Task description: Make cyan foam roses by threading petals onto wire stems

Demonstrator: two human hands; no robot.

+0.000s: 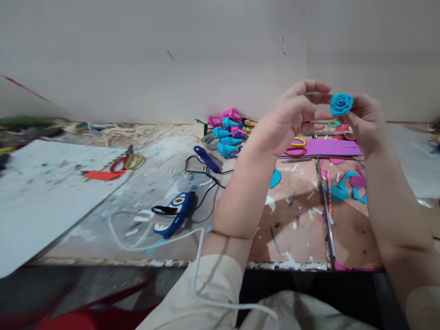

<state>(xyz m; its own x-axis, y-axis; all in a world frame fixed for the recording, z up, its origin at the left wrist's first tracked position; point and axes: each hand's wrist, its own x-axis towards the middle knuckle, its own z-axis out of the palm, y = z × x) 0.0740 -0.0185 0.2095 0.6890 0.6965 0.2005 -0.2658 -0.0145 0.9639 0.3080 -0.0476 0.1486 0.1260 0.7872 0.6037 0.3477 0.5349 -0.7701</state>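
Above the table, my right hand point(367, 117) pinches a blue paper rose point(341, 105) by its side and underside, with the spiral of petals facing me. My left hand point(297, 107) is beside the rose, its fingers apart and stretched toward it. Whether those fingertips touch the rose I cannot tell. Behind my left forearm lies a bunch of blue and pink paper flowers point(228, 137). Scissors with yellow and red handles point(297, 149) rest by a purple paper strip point(330, 147), below the hands.
A blue and white device point(175, 213) with a black strap lies left of my forearm, near a dark blue tool point(206, 159) and cords. A white cable point(197, 275) crosses the table edge. Further left are red-and-yellow-handled scissors point(127, 161) on a white board point(51, 197). Blue paper scraps point(338, 192) lie right.
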